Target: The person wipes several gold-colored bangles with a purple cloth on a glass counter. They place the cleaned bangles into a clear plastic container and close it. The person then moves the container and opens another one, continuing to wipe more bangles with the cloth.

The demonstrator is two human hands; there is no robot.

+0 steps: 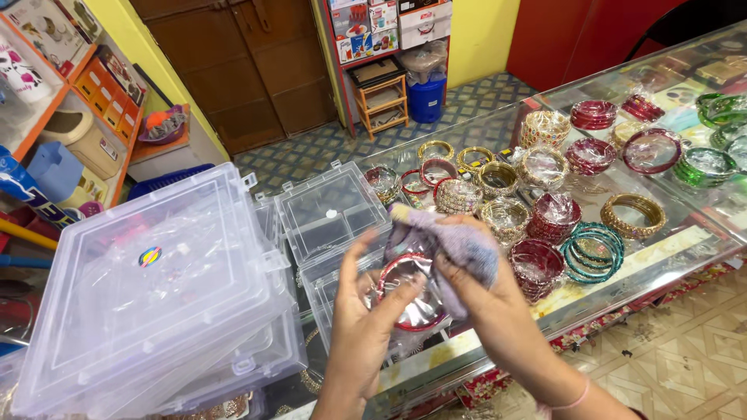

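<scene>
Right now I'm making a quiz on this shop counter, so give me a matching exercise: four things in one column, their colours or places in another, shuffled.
Things:
1. left hand
2. right hand
3. teal bangles
4. large clear box

Descriptions:
A. presses a pale lilac cloth
B. stacked at the left of the counter
C. holds a wrapped red bangle set
D. lie on the glass counter, right of the hands

Pairs: 1-C, 2-A, 3-D, 4-B

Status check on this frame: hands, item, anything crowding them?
Left hand holds wrapped red bangle set. Right hand presses pale cloth on it. Clear plastic boxes stacked close left; more bangles behind.
</scene>
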